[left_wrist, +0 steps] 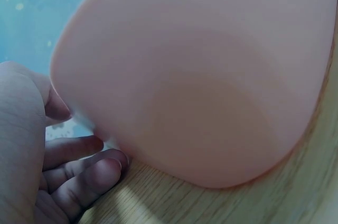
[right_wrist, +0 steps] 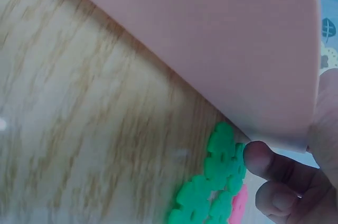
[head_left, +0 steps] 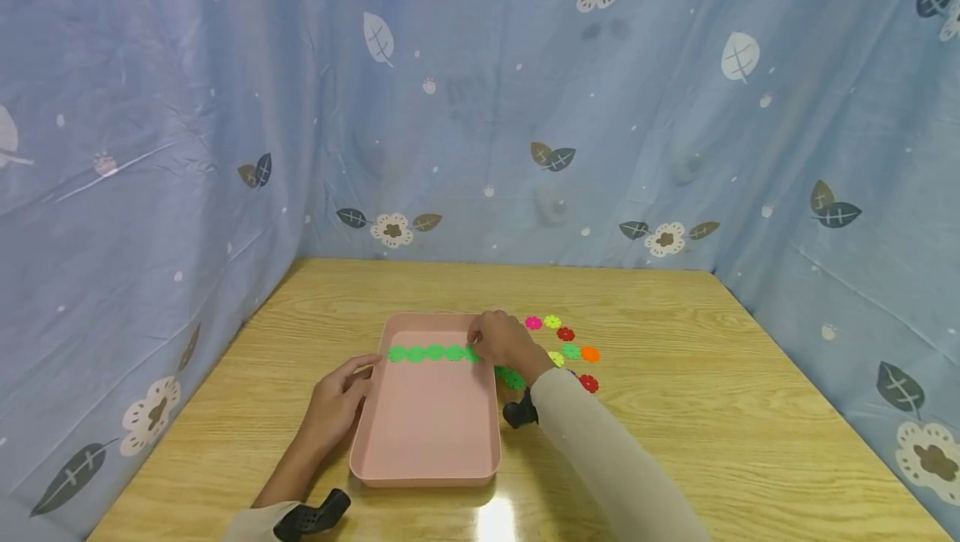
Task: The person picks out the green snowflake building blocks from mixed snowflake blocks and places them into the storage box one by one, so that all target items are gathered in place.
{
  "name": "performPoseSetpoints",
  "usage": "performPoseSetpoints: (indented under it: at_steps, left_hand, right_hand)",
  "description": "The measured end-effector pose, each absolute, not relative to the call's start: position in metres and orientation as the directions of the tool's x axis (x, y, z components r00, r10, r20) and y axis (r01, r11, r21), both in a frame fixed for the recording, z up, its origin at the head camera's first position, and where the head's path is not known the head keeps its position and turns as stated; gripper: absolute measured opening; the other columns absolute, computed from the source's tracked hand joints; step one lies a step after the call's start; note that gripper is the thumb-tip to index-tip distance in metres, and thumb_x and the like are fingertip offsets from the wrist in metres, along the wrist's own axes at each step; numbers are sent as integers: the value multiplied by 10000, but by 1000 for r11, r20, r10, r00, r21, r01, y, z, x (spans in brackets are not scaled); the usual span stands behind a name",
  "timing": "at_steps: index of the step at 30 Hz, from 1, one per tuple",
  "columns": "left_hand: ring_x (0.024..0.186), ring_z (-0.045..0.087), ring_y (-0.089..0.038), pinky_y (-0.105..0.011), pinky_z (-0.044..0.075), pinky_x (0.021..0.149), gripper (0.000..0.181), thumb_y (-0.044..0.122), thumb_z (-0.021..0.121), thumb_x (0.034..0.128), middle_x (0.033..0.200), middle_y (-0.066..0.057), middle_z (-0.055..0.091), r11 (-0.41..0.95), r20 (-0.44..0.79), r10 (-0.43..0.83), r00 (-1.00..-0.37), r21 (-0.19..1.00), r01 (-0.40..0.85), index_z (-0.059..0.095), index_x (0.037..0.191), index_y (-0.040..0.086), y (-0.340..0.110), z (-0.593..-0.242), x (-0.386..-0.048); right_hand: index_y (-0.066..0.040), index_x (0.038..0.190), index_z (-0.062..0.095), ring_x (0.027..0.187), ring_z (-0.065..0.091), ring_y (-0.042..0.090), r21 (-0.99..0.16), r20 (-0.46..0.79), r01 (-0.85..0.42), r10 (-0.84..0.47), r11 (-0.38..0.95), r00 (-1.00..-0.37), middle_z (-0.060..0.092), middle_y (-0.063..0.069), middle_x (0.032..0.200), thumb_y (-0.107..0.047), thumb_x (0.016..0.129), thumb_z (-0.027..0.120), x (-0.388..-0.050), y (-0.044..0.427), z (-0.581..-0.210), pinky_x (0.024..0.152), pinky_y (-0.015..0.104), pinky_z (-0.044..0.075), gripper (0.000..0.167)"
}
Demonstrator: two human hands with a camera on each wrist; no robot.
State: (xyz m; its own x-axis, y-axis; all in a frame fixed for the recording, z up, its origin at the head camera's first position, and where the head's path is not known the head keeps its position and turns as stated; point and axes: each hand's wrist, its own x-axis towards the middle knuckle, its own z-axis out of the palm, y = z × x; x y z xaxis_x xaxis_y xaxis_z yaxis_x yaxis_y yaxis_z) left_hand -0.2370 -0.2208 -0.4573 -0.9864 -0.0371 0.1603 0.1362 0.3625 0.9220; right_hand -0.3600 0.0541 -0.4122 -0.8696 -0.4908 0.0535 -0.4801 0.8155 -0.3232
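A pink tray lies on the table, with a row of green flower-shaped pieces across its upper part. My left hand rests at the tray's left edge; in the left wrist view that hand has its fingers against the side wall. At the right end of the row, my right hand reaches over the tray's right rim, its fingertips at the last green piece. In the right wrist view, the right hand is beside the tray wall; whether it pinches a piece is hidden.
More green pieces lie outside the tray's right side. Beyond them are scattered pink, yellow, orange and red flower pieces on the wooden table. A blue patterned curtain surrounds the table's back and sides.
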Motion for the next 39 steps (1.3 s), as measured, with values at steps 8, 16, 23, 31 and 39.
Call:
performPoseSetpoints:
  at_steps: [8, 16, 23, 31, 39]
  left_hand:
    - [1304, 579, -353, -237, 524, 855, 386, 122, 502, 1032, 1366, -226, 619, 350, 165, -35, -986, 926, 143, 598, 1404, 84, -221, -457, -236]
    - [1298, 587, -337, -243, 525, 826, 382, 127, 512, 1025, 1360, -197, 632, 368, 167, -41, -985, 919, 141, 614, 1392, 113, -220, -459, -236]
    - [1311, 575, -342, -244, 526, 831, 389, 102, 505, 1022, 1362, -199, 631, 369, 184, -37, -982, 916, 158, 611, 1395, 109, -220, -460, -235]
    - [1297, 586, -348, -244, 524, 853, 381, 114, 507, 1030, 1369, -205, 624, 356, 184, -31, -982, 921, 161, 604, 1398, 91, -219, -457, -237]
    - [1324, 560, -354, -242, 523, 880, 394, 123, 496, 1041, 1400, -221, 595, 354, 175, -22, -984, 922, 156, 576, 1423, 73, -221, -460, -235]
  right_hand:
    - [-156, 988, 788, 942, 676, 210, -343, 47, -471, -486, 813, -872, 730, 4, 1044, -46, 901, 664, -359, 54, -411, 817, 385, 557, 187]
    - [-87, 1178, 734, 979, 664, 231, -441, 99, -466, -475, 767, -874, 714, 59, 1044, -167, 943, 719, -354, 57, -408, 871, 424, 545, 250]
    - [-80, 1224, 705, 906, 641, 238, -574, 153, -424, -416, 701, -896, 690, 78, 1108, -142, 945, 702, -346, 66, -405, 830, 437, 536, 286]
    - [-64, 1203, 709, 713, 579, 161, -740, 243, -376, -299, 558, -923, 691, 70, 1076, -112, 947, 700, -347, 89, -409, 643, 320, 504, 261]
    - [-10, 1201, 695, 637, 657, 390, -875, 237, -284, -165, 391, -957, 669, 147, 1073, -50, 934, 691, -341, 110, -413, 595, 353, 580, 271]
